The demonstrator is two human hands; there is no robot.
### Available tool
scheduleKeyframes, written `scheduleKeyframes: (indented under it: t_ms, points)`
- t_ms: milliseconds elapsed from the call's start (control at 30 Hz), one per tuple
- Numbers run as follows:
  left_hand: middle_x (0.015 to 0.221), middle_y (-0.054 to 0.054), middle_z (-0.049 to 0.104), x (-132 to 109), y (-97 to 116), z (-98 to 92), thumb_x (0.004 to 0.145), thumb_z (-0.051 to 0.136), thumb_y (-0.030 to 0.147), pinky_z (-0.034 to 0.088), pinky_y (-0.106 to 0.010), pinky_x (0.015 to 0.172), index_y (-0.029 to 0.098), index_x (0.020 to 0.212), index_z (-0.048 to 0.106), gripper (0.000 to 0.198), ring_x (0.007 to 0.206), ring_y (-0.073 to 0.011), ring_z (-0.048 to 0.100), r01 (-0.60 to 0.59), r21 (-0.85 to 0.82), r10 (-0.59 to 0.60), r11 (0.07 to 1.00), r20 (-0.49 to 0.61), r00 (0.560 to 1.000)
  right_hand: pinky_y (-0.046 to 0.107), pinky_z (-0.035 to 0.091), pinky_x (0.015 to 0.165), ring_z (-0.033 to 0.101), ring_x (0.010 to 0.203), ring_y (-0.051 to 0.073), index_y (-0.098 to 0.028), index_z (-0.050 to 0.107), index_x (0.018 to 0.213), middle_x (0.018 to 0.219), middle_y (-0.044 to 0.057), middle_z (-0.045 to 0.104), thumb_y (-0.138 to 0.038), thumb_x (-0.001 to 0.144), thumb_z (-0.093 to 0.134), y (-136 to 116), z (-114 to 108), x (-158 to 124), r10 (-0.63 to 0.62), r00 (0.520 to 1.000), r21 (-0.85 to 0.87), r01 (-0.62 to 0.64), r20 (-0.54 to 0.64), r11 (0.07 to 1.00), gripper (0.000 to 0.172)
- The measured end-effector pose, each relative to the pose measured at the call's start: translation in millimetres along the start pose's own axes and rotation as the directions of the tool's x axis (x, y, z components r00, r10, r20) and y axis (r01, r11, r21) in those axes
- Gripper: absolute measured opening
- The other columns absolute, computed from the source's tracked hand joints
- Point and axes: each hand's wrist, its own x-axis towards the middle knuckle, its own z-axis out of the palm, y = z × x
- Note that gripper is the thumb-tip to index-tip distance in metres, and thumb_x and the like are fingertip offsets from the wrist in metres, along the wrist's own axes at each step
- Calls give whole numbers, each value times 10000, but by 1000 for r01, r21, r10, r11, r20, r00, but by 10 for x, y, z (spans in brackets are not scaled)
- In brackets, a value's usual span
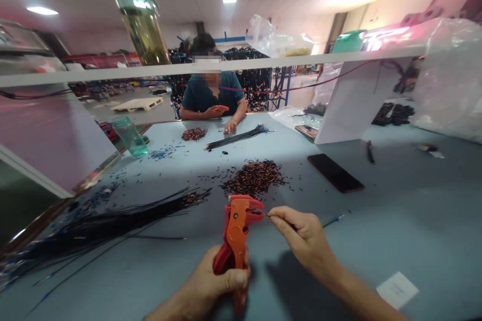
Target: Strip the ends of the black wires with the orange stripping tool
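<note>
Left hand wraps the orange-red wire stripper by its handles; jaws parted. Right hand pinches a thin wire just short of them, tip too small to read. Looks like feed-in step; next needs straight alignment.

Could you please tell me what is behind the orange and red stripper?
Beyond the stripper, on the tabletop, lies a pile of dark and coppery bits, its near edge partly covered. Anything hidden behind the stripper or left hand cannot be seen.

The left hand and right hand are bare (as are the slender forearms).
</note>
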Motion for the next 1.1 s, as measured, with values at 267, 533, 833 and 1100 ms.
scheduleKeyframes:
  t_ms: [267, 533, 833, 1100]
  points:
    - [820, -27, 631, 9, 130, -59, 681, 833, 422, 485, -261, 662, 143, 990, 600, 477, 692, -130, 627, -48, -168, 39, 985, -58, 998, 220, 382, 495, 461, 506, 127, -186, 667, 781, 561, -30, 517, -367, 924, 486, 67, 23, 21, 86, 996, -13, -86, 14, 996, 294]
    - [817, -38, 646, 21, 93, -52, 660, 851, 394, 491, -268, 679, 130, 997, 620, 486, 706, -142, 639, -50, -170, 48, 984, -21, 999, 219, 444, 529, 561, 536, 138, -192, 653, 863, 629, -9, 616, -297, 955, 441, 18, 67, -44, -35, 995, -63, 41, 93, 997, 254]
    - [849, -59, 649, 18, 113, -47, 650, 861, 393, 508, -274, 681, 117, 999, 633, 500, 728, -155, 642, -52, -174, 63, 983, 55, 997, 227, 491, 583, 605, 660, 145, -209, 706, 863, 786, 36, 599, -180, 934, 506, -14, 173, -54, -259, 965, -7, 260, 41, 966, 215]
    - [868, -71, 649, 1, 112, -61, 662, 850, 397, 514, -274, 677, 114, 1014, 635, 500, 732, -159, 641, -32, -133, 45, 991, 90, 995, 224, 466, 570, 578, 623, 145, -203, 631, 775, 712, 16, 605, -198, 908, 543, -83, 161, -50, -221, 975, -4, 221, 27, 975, 159]
